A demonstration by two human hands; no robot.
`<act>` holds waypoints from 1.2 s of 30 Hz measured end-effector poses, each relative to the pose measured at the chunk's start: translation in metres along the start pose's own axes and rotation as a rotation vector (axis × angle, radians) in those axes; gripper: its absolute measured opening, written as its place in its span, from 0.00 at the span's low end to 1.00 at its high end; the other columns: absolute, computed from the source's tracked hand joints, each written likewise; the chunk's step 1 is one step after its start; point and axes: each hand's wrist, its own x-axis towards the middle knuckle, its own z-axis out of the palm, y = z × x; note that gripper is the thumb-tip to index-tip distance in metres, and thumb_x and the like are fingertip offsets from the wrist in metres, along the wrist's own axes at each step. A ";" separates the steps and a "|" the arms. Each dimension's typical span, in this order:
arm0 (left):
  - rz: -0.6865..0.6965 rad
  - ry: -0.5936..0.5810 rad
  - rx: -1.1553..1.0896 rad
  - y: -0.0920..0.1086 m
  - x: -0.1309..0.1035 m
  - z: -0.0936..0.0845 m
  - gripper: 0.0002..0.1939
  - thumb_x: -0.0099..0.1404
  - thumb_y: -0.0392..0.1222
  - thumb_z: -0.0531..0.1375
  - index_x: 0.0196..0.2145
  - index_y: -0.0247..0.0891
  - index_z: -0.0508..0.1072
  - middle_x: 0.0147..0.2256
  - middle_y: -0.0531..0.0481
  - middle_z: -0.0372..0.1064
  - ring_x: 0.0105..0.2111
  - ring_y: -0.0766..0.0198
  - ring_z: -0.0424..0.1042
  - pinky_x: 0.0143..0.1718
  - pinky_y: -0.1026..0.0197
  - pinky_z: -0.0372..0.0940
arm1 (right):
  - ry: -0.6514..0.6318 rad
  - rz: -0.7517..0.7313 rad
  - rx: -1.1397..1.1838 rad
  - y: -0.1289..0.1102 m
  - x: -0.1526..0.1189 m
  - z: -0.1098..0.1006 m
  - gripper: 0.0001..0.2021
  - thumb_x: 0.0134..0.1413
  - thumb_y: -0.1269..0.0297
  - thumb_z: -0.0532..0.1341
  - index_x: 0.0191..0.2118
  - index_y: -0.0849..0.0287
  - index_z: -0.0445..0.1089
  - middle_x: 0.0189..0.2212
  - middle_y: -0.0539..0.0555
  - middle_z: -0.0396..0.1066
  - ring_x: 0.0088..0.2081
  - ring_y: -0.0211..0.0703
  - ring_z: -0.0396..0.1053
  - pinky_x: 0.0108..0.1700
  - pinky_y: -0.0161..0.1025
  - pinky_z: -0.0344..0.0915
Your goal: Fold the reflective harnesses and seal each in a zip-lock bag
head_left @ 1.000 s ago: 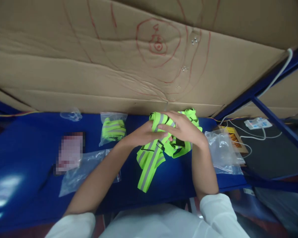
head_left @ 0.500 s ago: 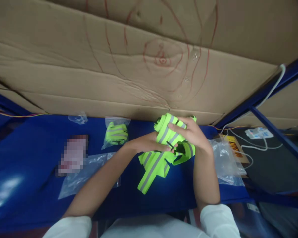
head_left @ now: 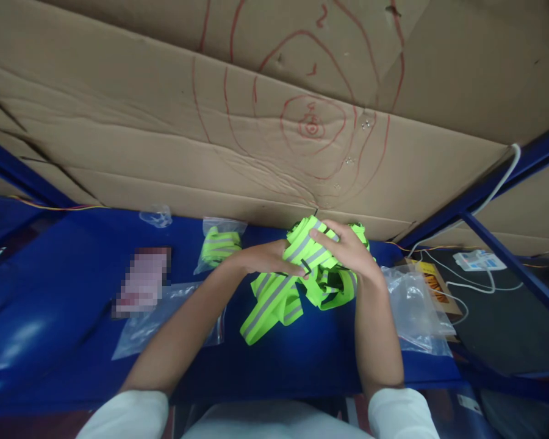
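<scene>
Between my two hands is a bundle of neon-yellow reflective straps (head_left: 305, 242) with grey stripes and black fittings. My left hand (head_left: 274, 261) grips it from the left and below, some fingers hidden behind the bundle. My right hand (head_left: 346, 245) wraps over its right side, thumb across the folded straps. Loose strap ends (head_left: 268, 305) hang and lie on the blue table below my hands, with a loop at the right. To the left, a folded reflective strap (head_left: 220, 245) sits in a clear bag.
Clear plastic bags lie at the left (head_left: 137, 332) and the right (head_left: 416, 305) of the blue table (head_left: 64, 292). A blurred-out flat item (head_left: 143, 280) rests at the left. Behind stands a cardboard wall (head_left: 165, 146) with red rings. A yellow box (head_left: 432, 280) and white cables are at the right.
The view has shifted slightly. My left fingers have moved a little on the bundle, and the long loose strap end has swung left. Both hands keep hold of it.
</scene>
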 end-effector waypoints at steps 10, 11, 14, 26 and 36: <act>-0.002 0.122 -0.045 -0.008 0.010 0.001 0.19 0.59 0.49 0.71 0.44 0.33 0.81 0.42 0.45 0.81 0.42 0.57 0.79 0.46 0.60 0.70 | 0.105 -0.136 -0.272 0.012 0.005 0.012 0.21 0.70 0.51 0.56 0.60 0.56 0.68 0.56 0.57 0.74 0.56 0.50 0.72 0.60 0.46 0.65; 0.010 0.128 -0.024 -0.008 0.009 0.002 0.18 0.60 0.49 0.71 0.43 0.33 0.81 0.42 0.45 0.81 0.42 0.57 0.79 0.47 0.60 0.70 | 0.068 -0.130 -0.305 0.011 0.005 0.014 0.23 0.70 0.50 0.55 0.62 0.57 0.66 0.59 0.59 0.72 0.59 0.52 0.70 0.62 0.48 0.64; 0.055 0.115 0.014 -0.005 0.009 0.005 0.17 0.61 0.49 0.70 0.41 0.33 0.82 0.41 0.45 0.81 0.43 0.56 0.79 0.48 0.60 0.70 | -0.075 -0.079 -0.400 0.009 0.003 0.017 0.36 0.64 0.42 0.60 0.69 0.59 0.58 0.65 0.64 0.65 0.66 0.60 0.63 0.65 0.55 0.61; 0.045 0.131 -0.094 -0.011 0.016 0.010 0.14 0.55 0.44 0.73 0.37 0.33 0.81 0.35 0.47 0.80 0.39 0.57 0.78 0.46 0.60 0.68 | -0.200 -0.024 -0.394 0.015 0.001 0.016 0.41 0.61 0.44 0.63 0.73 0.58 0.53 0.63 0.64 0.62 0.64 0.58 0.64 0.66 0.53 0.63; 0.021 0.034 -0.352 -0.007 0.017 0.010 0.22 0.49 0.40 0.77 0.43 0.33 0.81 0.41 0.45 0.80 0.41 0.57 0.78 0.47 0.59 0.70 | -0.212 -0.064 -0.248 0.014 0.004 0.009 0.29 0.60 0.53 0.66 0.64 0.54 0.66 0.55 0.56 0.75 0.40 0.47 0.79 0.48 0.44 0.73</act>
